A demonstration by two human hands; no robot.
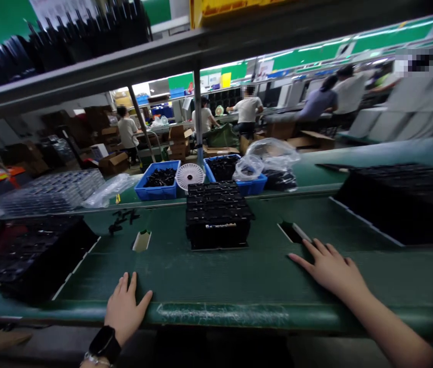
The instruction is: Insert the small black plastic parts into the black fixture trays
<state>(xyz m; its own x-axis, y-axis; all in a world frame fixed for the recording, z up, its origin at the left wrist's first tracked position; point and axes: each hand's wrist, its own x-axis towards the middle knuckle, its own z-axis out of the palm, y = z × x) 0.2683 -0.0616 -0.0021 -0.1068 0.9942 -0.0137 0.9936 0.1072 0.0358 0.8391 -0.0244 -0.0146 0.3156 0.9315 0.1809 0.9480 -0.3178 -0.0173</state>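
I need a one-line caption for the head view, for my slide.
Head view: left hand and right hand rest on a green bench mat near stacked black trays.

Contents of black trays (218,217) too dark

bench mat (208,278), lower centre: dark green, fine ribbing | tray stack (218,217), centre: matte black, gridded cells | crate (157,190), left of centre: bright blue | desk fan (189,176), centre: white, radial slats | wall band (392,48), upper right: green | smartwatch (105,343), lower left: black
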